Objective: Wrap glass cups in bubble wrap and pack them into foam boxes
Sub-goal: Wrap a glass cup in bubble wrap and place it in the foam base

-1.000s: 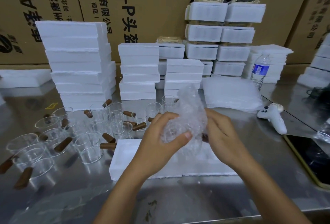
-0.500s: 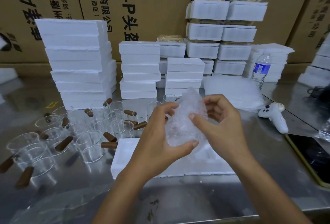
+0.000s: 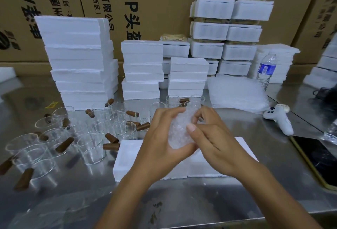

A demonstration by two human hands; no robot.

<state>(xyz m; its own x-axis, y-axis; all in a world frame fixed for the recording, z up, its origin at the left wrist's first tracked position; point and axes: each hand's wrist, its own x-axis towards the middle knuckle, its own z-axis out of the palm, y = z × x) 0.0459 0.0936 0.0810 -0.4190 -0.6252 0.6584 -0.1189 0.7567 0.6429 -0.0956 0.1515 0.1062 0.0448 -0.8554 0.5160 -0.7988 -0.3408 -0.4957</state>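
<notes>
Between both hands I hold a bubble-wrapped cup (image 3: pixel 179 131), a crumpled clear bundle, above an open white foam box (image 3: pixel 127 157) lying on the steel table. My left hand (image 3: pixel 160 137) cups the bundle from the left and below. My right hand (image 3: pixel 209 134) presses on it from the right, thumb on its front. Several bare glass cups with brown wooden handles (image 3: pixel 91 134) stand to the left. A pile of bubble wrap sheets (image 3: pixel 237 93) lies at the back right.
Stacks of white foam boxes (image 3: pixel 80 61) and taped packed boxes (image 3: pixel 226 33) line the back before cardboard cartons. A water bottle (image 3: pixel 266 70), a white controller (image 3: pixel 279 119) and a dark tablet (image 3: pixel 321 159) sit at the right.
The loose top of the bubble wrap has been folded down. The bundle is now tighter and lower between my hands, and my right hand has closed over its right side.
</notes>
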